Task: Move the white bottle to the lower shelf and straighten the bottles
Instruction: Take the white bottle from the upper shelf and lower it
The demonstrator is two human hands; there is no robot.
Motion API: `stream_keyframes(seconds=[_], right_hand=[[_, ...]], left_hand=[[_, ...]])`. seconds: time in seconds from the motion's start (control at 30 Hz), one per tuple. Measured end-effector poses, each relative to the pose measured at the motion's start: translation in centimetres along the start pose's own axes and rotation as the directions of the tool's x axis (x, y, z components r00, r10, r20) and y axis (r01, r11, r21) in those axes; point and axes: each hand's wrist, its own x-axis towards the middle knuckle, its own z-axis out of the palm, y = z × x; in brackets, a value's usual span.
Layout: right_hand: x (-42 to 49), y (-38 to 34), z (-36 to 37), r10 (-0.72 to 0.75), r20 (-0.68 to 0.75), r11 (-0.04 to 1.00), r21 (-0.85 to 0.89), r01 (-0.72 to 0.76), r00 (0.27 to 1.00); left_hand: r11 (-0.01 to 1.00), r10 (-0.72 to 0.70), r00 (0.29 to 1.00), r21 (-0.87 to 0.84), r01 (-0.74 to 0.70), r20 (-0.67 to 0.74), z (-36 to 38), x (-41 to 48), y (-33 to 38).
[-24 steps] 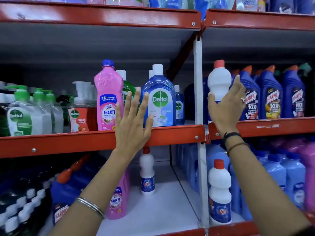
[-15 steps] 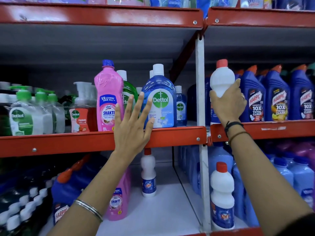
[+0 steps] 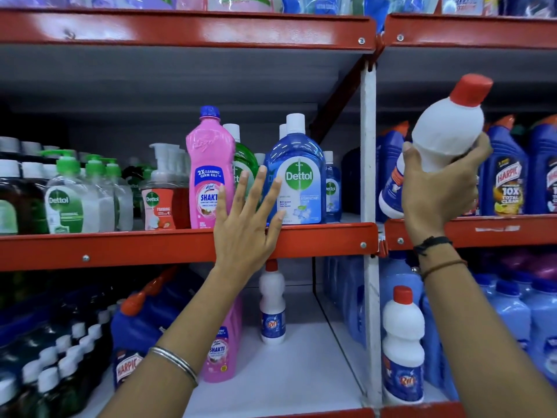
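My right hand (image 3: 438,191) grips a white bottle (image 3: 443,137) with a red cap around its middle. The bottle is tilted, cap up to the right, lifted in front of the middle shelf (image 3: 470,229) on the right bay. My left hand (image 3: 245,227) is open with fingers spread, its palm over the red shelf edge (image 3: 120,245), in front of the pink Shakti bottle (image 3: 208,173) and the blue Dettol bottle (image 3: 298,179). On the lower shelf (image 3: 301,366) stand two more white red-capped bottles, one at the back (image 3: 272,309) and one at the front right (image 3: 402,342).
Blue Harpic bottles (image 3: 506,179) fill the right middle shelf. Green-pump Dettol bottles (image 3: 66,197) stand at left. A white upright post (image 3: 369,176) splits the two bays. Light blue bottles (image 3: 518,315) crowd the lower right; a pink bottle (image 3: 221,351) and a blue Harpic bottle (image 3: 132,348) stand lower left.
My right hand has closed on the white bottle, lifted it off the middle shelf and tilted it toward me. My left hand has stayed at the shelf edge.
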Motion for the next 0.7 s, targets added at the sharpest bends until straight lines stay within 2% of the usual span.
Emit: stream_keyframes(seconds=[0.2, 0.57, 0.7], right_hand=[[-1.5, -1.7, -2.0, 0.011, 0.001, 0.989, 0.147, -0.011, 1.0], [-8.8, -1.0, -5.9, 0.063, 0.201, 0.897, 0.418, -0.143, 0.978], [-13.1, 1.0, -6.5, 0.047, 0.281, 0.877, 0.448, -0.175, 0.958]], left_hand=[[0.998, -0.057, 0.998, 0.01, 0.057, 0.003, -0.6, -1.2, -2.6], [0.997, -0.078, 0.997, -0.01, 0.078, 0.002, -1.0, -1.8, -4.6], [0.997, -0.079, 0.997, -0.006, 0.079, -0.015, -0.9, -1.8, -4.6]])
